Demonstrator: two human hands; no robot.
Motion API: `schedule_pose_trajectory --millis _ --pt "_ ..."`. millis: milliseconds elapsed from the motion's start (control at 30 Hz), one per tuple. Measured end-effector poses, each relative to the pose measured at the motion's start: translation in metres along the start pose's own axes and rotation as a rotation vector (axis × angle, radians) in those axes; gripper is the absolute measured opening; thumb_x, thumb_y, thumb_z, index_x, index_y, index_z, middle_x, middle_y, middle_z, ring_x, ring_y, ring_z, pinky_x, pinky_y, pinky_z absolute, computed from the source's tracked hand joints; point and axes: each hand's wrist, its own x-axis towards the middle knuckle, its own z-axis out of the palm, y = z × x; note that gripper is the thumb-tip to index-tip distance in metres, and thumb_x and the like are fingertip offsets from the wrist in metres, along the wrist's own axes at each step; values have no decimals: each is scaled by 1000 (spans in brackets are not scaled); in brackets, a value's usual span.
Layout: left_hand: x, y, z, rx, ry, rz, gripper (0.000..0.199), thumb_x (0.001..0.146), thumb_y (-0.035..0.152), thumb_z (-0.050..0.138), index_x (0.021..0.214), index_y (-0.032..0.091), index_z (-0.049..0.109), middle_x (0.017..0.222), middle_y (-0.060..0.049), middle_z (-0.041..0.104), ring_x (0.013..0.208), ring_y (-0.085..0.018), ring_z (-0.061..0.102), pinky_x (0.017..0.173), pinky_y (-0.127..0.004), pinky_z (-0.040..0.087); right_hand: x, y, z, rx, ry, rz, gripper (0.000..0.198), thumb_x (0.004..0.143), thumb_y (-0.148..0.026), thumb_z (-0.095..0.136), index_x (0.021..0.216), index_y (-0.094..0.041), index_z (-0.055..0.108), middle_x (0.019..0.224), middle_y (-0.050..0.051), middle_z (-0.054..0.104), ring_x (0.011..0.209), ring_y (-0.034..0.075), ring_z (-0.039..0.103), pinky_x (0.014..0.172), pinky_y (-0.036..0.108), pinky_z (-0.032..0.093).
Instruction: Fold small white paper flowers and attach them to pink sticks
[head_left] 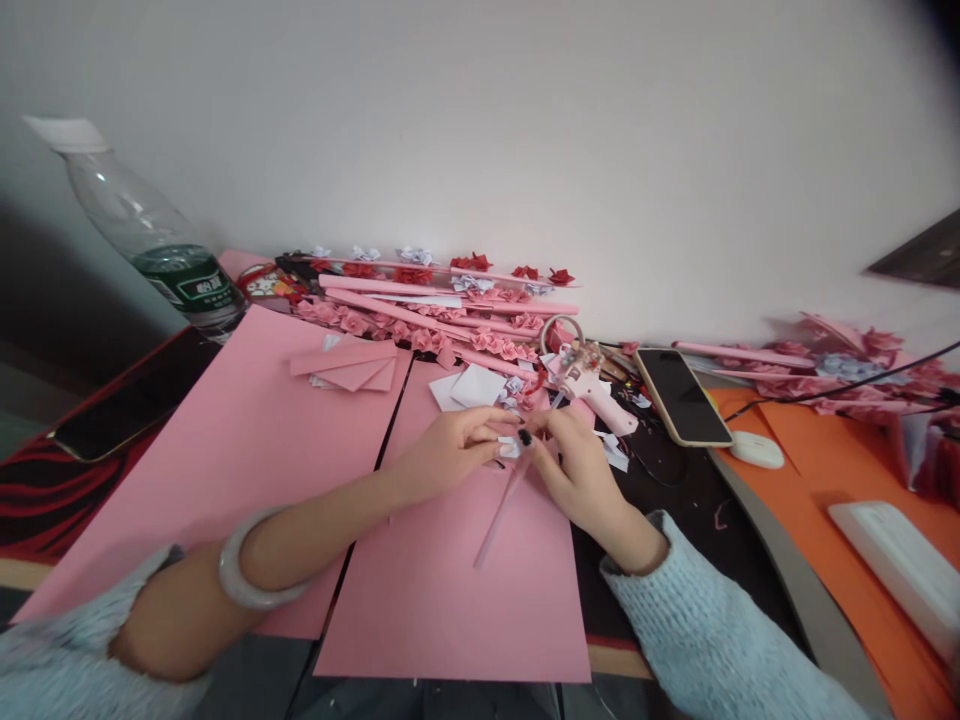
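OK, my L hand [450, 450] is pinched on a small white paper bit [509, 447], thumb below, fingers above. My R hand [581, 460] is right up beside it, thumb + fingertips closed on a thin pale stick [499, 521], whose lower end slants down-left, below the gap btwn both hands. Can't tell if paper & stick touch; fingers block it. Tiny dark thing [525, 437] at my R fingertips, too small to ID.

Under both hands: a pink sheet [465, 590]; under my L forearm, a 2nd pink sheet [225, 430]. Just beyond L fingers, white paper squares [476, 386]; fwd-left of that hand, pink folded slips [367, 372]. Just past R hand, a pink glue gun [604, 402]. Past both hands, by the wall: paper flowers [360, 321] + pink tubes [397, 300]. R of my R hand: phone [682, 395], then a rounded white case [757, 450], then orange paper [814, 480] w/ a white box [896, 560] on it. Far fwd-left of L hand: bottle [176, 250] w/ green label; nearer me, a dark phone-like slab [112, 420]. Pale bangle [231, 570] on my L forearm, blue knit sleeve [697, 610] on my R.
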Motion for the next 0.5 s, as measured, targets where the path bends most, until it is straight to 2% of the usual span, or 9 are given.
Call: schedule_pose_trajectory --millis 100,200,333,500 --pt "-2 -1 1 63 -54 7 39 80 16 55 119 19 53 81 -3 71 83 -17 65 78 -29 49 2 -1 0 -7 -135 -46 15 87 -16 44 72 -19 47 69 3 50 70 18 47 61 29 37" --pt "-3 -2 1 101 -75 11 38 79 15 54 117 19 52 77 -1 70 78 -16 65 74 -27 48 2 -2 1 15 -199 -62 23 88 -12 41 66 -19 42 64 0 43 65 15 43 58 27 32" --pt "-3 -1 1 41 -112 -3 34 79 15 55 113 18 52 78 -2 69 78 -16 65 74 -29 48 2 -2 3 99 -204 -56 27 88 -13 40 62 -19 39 59 -3 39 59 13 40 55 25 29" --pt "-2 0 2 -82 -127 -40 31 76 15 60 106 18 53 80 -3 69 77 -16 65 74 -29 50 0 -4 6 162 -134 -35 29 88 -14 40 60 -19 36 57 -4 37 53 11 37 51 24 27"
